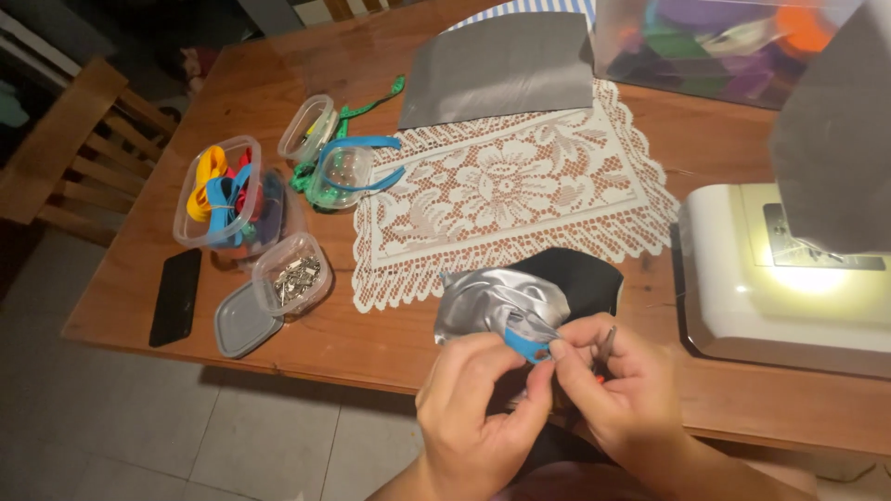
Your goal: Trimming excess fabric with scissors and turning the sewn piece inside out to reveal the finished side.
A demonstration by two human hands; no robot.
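Both hands, left hand [473, 394] and right hand [608, 385], pinch one short blue ribbon strip [525, 345] on a crumpled silver-and-black fabric piece [529, 297] above the wooden table [408, 343] edge; soft, light, likely slippery, best gripped at its edge; three open clear plastic tubs stand left

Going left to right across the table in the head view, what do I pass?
Black phone → tub of coloured ribbons → tub of metal clips → lace doily → silver-and-black fabric piece → white sewing machine.
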